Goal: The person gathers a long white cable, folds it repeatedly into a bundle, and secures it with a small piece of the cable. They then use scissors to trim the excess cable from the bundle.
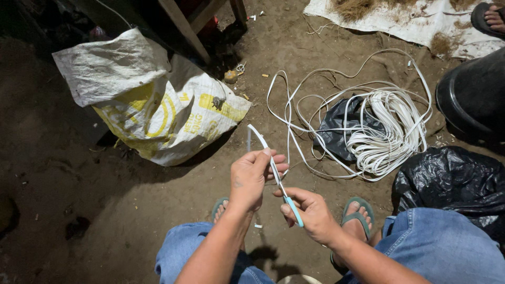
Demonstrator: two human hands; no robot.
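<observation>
My left hand is closed around the end of a flat white cable, whose tip sticks up and to the left above my fingers. My right hand grips a small tool with a light blue handle; its thin metal blade meets the cable right beside my left fingers. The cable runs off to a large loose coil of white cable lying on the dirt to the right. My knees in blue jeans and my feet in green sandals frame the bottom of the view.
A white and yellow woven sack lies on the dirt at the left. Black plastic bags lie under the coil and at the right. A dark round bucket stands at the right edge; another person's sandalled foot is at top right.
</observation>
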